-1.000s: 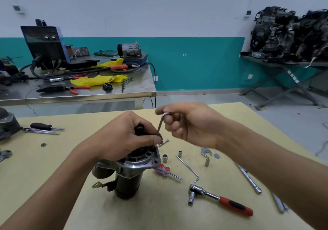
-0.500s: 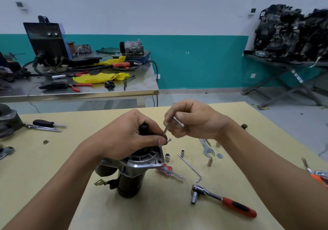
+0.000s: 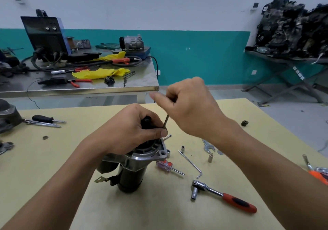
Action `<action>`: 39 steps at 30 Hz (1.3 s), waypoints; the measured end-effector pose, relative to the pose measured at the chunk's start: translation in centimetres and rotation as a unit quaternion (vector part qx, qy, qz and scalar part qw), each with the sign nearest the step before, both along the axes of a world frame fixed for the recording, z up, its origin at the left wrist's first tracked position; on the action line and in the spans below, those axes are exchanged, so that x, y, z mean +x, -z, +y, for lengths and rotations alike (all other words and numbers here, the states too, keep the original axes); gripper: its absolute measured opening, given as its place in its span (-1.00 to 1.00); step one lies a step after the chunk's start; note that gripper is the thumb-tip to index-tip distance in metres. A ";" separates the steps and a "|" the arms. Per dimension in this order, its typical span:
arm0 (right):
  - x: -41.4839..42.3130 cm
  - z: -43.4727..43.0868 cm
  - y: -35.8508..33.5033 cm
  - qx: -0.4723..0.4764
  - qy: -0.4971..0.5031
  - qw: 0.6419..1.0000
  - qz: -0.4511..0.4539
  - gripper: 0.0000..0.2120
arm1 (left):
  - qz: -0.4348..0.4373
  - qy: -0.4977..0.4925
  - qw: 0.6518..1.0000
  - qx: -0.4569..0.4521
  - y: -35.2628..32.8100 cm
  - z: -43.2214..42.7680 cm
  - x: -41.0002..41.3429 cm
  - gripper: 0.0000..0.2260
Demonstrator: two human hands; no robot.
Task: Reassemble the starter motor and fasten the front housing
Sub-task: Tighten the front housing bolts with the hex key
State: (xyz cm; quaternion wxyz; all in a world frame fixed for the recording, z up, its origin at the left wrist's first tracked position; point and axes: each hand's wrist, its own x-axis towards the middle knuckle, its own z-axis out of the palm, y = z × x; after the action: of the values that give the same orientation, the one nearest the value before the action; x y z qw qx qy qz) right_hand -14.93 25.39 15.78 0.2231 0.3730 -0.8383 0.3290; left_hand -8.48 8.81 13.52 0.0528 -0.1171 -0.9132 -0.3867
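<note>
The starter motor (image 3: 132, 173) stands upright on the yellow table (image 3: 53, 167), its silver front housing (image 3: 150, 154) on top. My left hand (image 3: 131, 132) grips the black top of the motor from above. My right hand (image 3: 188, 105) pinches a thin hex key (image 3: 166, 120) that points almost straight down. The key's lower tip goes in beside my left thumb at the housing's edge and is hidden there.
To the right of the motor lie a small red-handled screwdriver (image 3: 167, 166), a second hex key (image 3: 190, 163), a ratchet with a red grip (image 3: 223, 195), small sockets (image 3: 210, 158) and a spanner (image 3: 207, 146). A black-handled screwdriver (image 3: 48, 119) lies far left. A steel bench (image 3: 79, 86) stands behind.
My right hand has turned over the hex key and risen a little, so its fingers now curl from above. My left hand stays on the motor.
</note>
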 end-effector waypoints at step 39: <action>-4.6 -0.1 4.7 -0.114 -0.543 0.593 -0.583 -0.73 | -0.015 0.078 0.997 0.024 -0.3 -0.8 0.7 -0.94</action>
State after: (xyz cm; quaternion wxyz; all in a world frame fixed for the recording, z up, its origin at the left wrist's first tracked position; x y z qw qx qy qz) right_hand -19.58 25.27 11.11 -0.4923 0.4595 -0.3872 0.6297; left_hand -7.82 8.05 13.79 0.0117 -0.1804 -0.8925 -0.4131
